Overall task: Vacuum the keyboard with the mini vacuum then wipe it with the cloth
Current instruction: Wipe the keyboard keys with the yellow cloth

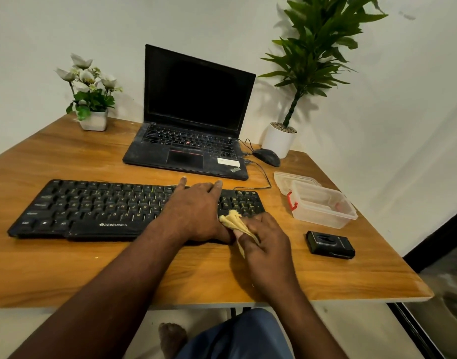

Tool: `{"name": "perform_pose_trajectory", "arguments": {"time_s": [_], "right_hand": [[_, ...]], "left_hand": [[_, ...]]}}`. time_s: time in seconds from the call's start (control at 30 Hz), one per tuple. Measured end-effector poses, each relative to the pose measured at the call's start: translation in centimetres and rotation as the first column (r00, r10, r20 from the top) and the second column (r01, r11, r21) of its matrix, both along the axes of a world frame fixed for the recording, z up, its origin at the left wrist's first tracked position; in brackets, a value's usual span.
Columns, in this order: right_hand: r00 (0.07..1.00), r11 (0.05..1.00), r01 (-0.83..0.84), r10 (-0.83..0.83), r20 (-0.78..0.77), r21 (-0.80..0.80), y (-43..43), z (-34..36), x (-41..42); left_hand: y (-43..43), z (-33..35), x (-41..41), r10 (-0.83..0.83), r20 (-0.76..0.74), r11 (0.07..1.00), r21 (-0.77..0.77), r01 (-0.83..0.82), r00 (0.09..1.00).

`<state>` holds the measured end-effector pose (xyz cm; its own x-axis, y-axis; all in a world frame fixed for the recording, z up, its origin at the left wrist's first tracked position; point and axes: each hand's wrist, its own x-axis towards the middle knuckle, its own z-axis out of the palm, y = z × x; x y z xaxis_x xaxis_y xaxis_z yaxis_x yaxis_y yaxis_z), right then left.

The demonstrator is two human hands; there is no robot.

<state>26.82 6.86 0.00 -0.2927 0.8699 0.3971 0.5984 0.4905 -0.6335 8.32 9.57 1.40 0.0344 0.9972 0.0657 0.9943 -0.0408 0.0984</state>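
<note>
One long black plastic keyboard [98, 208] and one boxy black mini vacuum [330, 244] lie apart on the wood-grain surface [67, 275]. The left hand [196, 211] rests spread flat on the keys; the right hand [263, 239]'s grip pinches one crumpled yellow cloth [232, 220] at the keyboard's right end.

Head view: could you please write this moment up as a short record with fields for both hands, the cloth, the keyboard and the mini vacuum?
left hand: flat on the right part of the keyboard, fingers straight
right hand: grips the cloth
cloth: yellow, bunched, over the keyboard's right end
keyboard: black, on the table, in front of the laptop
mini vacuum: black, lies on the table right of the keyboard, no hand on it
stage: likely wiping
</note>
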Motion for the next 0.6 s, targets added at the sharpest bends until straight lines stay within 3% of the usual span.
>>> {"name": "perform_pose_trajectory", "arguments": {"time_s": [0.13, 0.27, 0.47, 0.6], "right_hand": [[0.993, 0.993, 0.113, -0.112, -0.045, 0.020, 0.1, -1.4, 1.2], [0.985, 0.985, 0.130, -0.140, 0.096, 0.111, -1.1, -1.3, -0.7], [0.975, 0.982, -0.151, 0.129, 0.182, 0.116, -4.5, -0.3, -6.9], [0.990, 0.988, 0.013, -0.034, 0.137, 0.155, -4.1, 0.9, -9.1]], "left_hand": [[-2.3, -0.5, -0.6, 0.028, -0.059, 0.993, 0.113, -0.022, 0.998], [-6.9, -1.4, -3.3, 0.076, -0.050, 0.964, 0.257, -0.060, 0.996], [-14.0, -2.1, -9.7, 0.231, 0.052, 0.914, 0.331, -0.235, 0.972], [-17.6, -2.0, -14.6, 0.382, 0.155, 0.861, 0.297, -0.412, 0.911]]}}
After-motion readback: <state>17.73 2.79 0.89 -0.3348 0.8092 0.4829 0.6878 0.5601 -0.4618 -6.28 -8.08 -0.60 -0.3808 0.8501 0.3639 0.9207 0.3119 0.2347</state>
